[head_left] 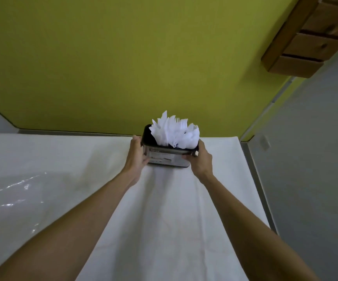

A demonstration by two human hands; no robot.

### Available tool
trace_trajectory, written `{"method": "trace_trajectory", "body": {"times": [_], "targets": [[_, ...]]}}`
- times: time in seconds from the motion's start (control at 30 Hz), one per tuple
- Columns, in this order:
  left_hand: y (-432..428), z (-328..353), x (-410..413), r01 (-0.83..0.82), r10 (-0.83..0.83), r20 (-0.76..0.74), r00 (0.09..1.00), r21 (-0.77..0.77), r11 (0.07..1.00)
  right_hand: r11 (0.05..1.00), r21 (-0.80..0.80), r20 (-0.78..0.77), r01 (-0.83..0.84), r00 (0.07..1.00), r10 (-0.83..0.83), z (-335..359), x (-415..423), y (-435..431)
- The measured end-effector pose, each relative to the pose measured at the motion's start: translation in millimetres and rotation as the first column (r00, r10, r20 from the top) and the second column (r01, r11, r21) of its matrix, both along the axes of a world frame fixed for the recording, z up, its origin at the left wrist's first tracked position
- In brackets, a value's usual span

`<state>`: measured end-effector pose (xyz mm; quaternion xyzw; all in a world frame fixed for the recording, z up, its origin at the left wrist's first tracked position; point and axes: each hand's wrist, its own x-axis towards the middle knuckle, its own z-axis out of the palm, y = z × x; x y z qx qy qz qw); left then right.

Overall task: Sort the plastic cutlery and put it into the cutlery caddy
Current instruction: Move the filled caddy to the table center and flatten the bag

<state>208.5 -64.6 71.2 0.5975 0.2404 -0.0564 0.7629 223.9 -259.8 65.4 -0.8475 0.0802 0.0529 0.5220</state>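
Forearms are reaching out over the white-covered table [164,220], with a sheet of clear plastic [12,195] lying by its left edge. Left hand [136,156] and right hand [201,159] are gripping opposite ends of the dark cutlery caddy [169,158], which is sitting near the far edge. White plastic cutlery [175,131] is standing upright inside it, fork tines showing, before a yellow-green wall [123,57].
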Motion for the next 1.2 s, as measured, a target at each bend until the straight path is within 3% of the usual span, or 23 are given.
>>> {"method": "trace_trajectory", "body": {"times": [0.27,0.47,0.53,0.6,0.67,0.73,0.77,0.8,0.87,0.93,0.97,1.07,1.2], "targets": [[31.7,-16.4,6.9,-0.041,0.038,-0.043,0.998,-0.074,0.996,1.0,0.005,-0.033,-0.004,0.999,0.004,-15.9,21.3,42.7],[26.8,-23.3,-0.9,0.026,-0.027,0.01,1.0,0.057,0.998,0.995,-0.052,-0.121,-0.081,0.99,0.074,-16.7,20.7,40.4],[29.3,-24.2,-4.9,0.124,-0.132,0.015,0.991,0.26,0.958,0.996,-0.066,-0.177,-0.065,0.983,0.052,-18.2,16.7,41.1],[38.1,-28.9,-21.2,0.059,-0.073,0.002,0.997,0.553,0.831,0.995,-0.058,-0.211,0.075,0.974,-0.086,-23.4,2.8,44.3],[58.7,-33.6,-49.3,-0.132,0.081,0.105,0.991,0.825,0.55,0.975,-0.02,-0.206,0.22,0.954,-0.22,-30.4,-18.8,46.5],[86.9,-47.4,-83.5,-0.172,0.243,0.111,0.964,0.954,0.246,0.97,0.025,-0.205,0.241,0.951,-0.231,-38.2,-44.7,49.7],[97.5,-54.2,-96.9,-0.132,0.35,0.054,0.935,0.97,0.203,0.976,0.04,-0.205,0.213,0.958,-0.201,-42.4,-56.5,50.1],[106.5,-60.5,-109.5,-0.077,0.461,-0.052,0.886,0.964,0.256,0.983,0.062,-0.208,0.172,0.966,-0.156,-46.0,-68.5,51.4],[111.2,-69.0,-126.6,0.025,0.56,-0.325,0.763,0.879,0.476,0.99,0.104,-0.23,0.097,0.971,-0.071,-54.0,-89.6,50.8],[103.7,-74.0,-135.3,0.061,0.461,-0.511,0.725,0.715,0.697,0.992,0.125,-0.27,0.024,0.963,0.011,-59.9,-109.3,49.4],[95.9,-76.7,-136.9,0.077,0.393,-0.547,0.739,0.649,0.757,0.992,0.125,-0.297,-0.005,0.954,0.042,-62.2,-117.9,47.6],[55.6,-63.6,-132.6,0.197,0.184,-0.557,0.81,0.554,0.809,0.989,0.146,-0.367,-0.025,0.927,0.077,-66.3,-140.0,39.4],[-26.6,-25.6,-142.3,0.353,-0.16,-0.496,0.853,0.324,0.878,0.974,0.168,-0.467,0.149,0.882,-0.054,-67.5,-152.5,23.3]]}}
